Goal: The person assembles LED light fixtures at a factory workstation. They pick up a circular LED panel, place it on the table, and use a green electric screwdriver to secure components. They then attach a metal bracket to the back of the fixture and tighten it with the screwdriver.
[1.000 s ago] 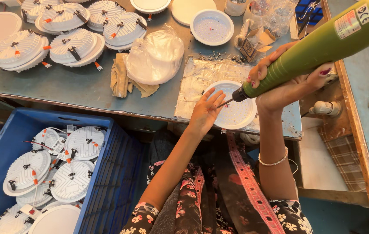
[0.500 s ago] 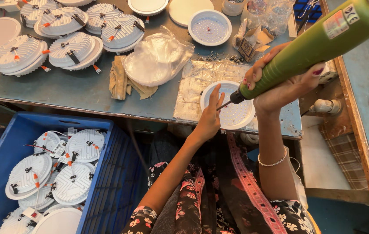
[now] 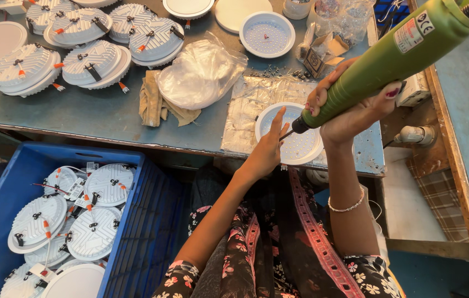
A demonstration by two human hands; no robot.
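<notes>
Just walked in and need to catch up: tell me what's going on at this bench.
A seated person is working on a round white light fitting lying on a foil sheet at the table edge. The left hand rests on the fitting's rim, while the right hand grips a green electric screwdriver, tip over the fitting. More fittings sit on the table and in a blue crate.

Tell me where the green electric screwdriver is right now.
In the head view, the green electric screwdriver is at upper right, gripped by the right hand, its tip angled down over the round white lamp housing that the left hand steadies.
</notes>
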